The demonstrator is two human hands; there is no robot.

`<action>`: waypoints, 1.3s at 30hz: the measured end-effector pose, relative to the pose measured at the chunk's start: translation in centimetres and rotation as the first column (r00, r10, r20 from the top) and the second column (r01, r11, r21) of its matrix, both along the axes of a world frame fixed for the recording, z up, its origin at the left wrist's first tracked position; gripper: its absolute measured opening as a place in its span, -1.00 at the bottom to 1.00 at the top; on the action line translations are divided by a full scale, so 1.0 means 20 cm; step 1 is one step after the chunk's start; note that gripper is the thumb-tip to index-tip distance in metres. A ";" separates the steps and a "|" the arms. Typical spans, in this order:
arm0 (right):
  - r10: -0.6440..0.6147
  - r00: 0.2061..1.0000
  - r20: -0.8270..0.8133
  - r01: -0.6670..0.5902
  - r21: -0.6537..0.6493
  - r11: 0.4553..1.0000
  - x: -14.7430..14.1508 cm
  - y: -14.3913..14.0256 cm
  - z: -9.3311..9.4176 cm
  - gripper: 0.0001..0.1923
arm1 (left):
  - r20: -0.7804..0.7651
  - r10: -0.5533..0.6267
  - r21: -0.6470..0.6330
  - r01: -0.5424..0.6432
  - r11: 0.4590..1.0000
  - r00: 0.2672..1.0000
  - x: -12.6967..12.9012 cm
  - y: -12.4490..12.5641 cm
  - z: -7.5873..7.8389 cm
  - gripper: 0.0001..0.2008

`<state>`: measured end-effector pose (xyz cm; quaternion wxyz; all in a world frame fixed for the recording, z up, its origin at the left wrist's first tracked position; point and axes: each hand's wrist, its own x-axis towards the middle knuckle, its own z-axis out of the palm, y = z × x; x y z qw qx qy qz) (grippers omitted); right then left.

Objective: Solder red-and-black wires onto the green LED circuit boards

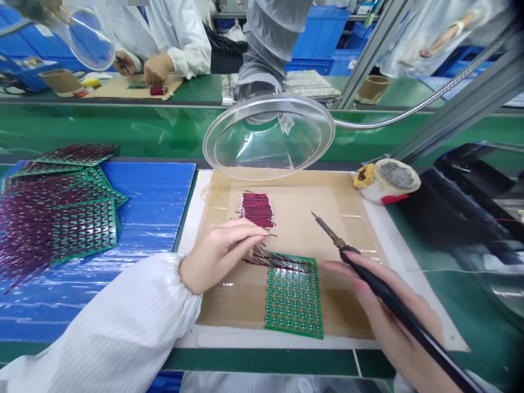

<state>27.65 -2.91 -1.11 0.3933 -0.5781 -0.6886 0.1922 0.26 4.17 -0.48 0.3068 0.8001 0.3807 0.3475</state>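
Note:
Between the thumb and fingers of my left hand is a short dark red wire, pinched just below a bundle of cut red wires. My right hand grips a black soldering iron, its metal tip pointing up and left, apart from the board. Below and between my hands lies a green circuit board panel with rows of small pads. Several dark wires stick out to the left from its upper rows.
Wired green panels are stacked on a blue sheet at left. A clear extraction hood hangs over the cardboard mat. A round pot with yellow sponge stands at back right. Across the bench, a co-worker's hands handle similar parts.

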 end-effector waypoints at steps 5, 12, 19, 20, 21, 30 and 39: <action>-0.162 0.976 -0.148 0.163 -0.006 0.987 -0.02 -0.01 0.01 -0.64 | 0.009 -0.010 -0.041 0.011 0.999 1.000 -0.01 -0.05 -0.03 -0.86; -0.142 0.878 -0.457 0.208 0.097 0.973 -0.07 0.05 -0.06 -0.82 | -0.201 -0.077 0.205 0.119 0.971 0.977 -0.01 -0.12 -0.05 -0.85; -0.036 0.915 -0.402 0.094 0.124 0.988 -0.13 0.04 -0.10 -0.85 | -0.291 -0.029 0.359 0.137 0.923 0.956 -0.04 -0.16 -0.06 -0.75; -0.017 0.912 -0.410 0.077 0.131 0.988 -0.12 0.04 -0.10 -0.84 | -0.271 -0.029 0.311 0.116 0.943 0.962 -0.04 -0.16 -0.06 -0.78; 0.005 0.908 -0.418 0.055 0.131 0.990 -0.12 0.03 -0.10 -0.84 | -0.250 -0.035 0.256 0.100 0.961 0.968 -0.04 -0.16 -0.06 -0.80; 0.151 0.932 -0.331 -0.109 0.144 0.984 -0.12 0.04 -0.08 -0.86 | -0.247 -0.093 0.014 0.100 0.995 0.965 0.01 -0.15 -0.06 -0.88; 0.170 0.941 -0.292 -0.146 0.101 0.984 -0.12 0.04 -0.09 -0.89 | -0.217 -0.069 -0.048 0.060 0.997 0.974 0.02 -0.14 -0.07 -0.91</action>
